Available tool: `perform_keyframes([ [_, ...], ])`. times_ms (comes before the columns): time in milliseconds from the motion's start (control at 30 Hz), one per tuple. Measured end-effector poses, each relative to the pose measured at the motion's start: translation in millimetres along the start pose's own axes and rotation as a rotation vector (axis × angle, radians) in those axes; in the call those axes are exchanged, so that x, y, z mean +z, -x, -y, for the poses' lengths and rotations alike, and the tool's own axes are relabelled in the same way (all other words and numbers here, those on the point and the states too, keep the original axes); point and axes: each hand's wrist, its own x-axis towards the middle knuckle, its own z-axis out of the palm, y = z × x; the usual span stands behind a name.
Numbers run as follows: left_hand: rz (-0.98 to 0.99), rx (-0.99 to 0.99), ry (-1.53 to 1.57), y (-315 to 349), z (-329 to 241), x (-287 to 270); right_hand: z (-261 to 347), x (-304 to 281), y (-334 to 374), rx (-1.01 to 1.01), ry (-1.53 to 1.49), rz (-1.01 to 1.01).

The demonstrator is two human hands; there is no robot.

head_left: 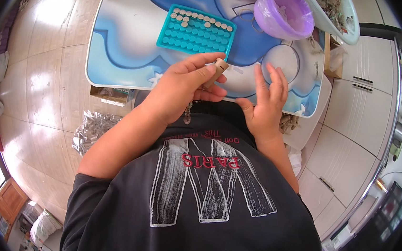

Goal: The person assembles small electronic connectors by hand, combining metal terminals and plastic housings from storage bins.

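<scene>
Above the dark shirt (243,158) and near the table's (122,47) front edge, a small beige block (220,67) looks light and stiff, probably best held by its sides. The left hand (186,80) pinches it between thumb and fingers. The right hand (265,109) spreads open, apparently holding nothing. Beyond sits a teal tray (196,38) with pale discs (200,16); farther right, a purple bowl (262,20).

White glare on the tiled floor (40,82), dark fisheye edges.
</scene>
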Motion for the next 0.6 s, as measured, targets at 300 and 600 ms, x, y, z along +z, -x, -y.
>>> perform_keyframes([
  [300,-0.066,0.019,0.134,-5.4,2.4,-2.4,2.0,-3.6,-11.5,-0.048,-0.079,0.104],
  [600,0.012,-0.048,0.280,-7.2,6.6,-9.0,16.9,-10.4,-22.4,0.578,-1.390,-0.009],
])
